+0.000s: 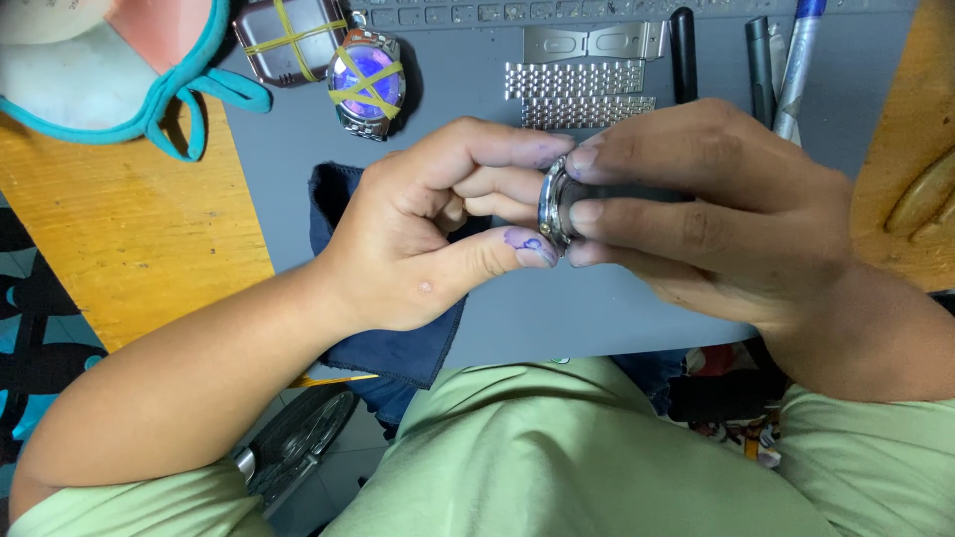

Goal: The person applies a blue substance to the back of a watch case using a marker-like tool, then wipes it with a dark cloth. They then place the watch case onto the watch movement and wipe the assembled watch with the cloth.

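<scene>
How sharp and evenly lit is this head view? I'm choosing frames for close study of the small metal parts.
Head view: soft, even light with faint shadows; both hands, left hand and right hand, look sharp, as does the round metal watch case pinched between them; a bright purple glare sits on the banded watch; the bracelet links show small highlights but stay readable.

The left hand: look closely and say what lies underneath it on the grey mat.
Under the left hand a dark blue cloth lies on the grey mat, showing at the wrist and below the palm. The hand covers the cloth's middle, so anything resting there cannot be seen.
</scene>
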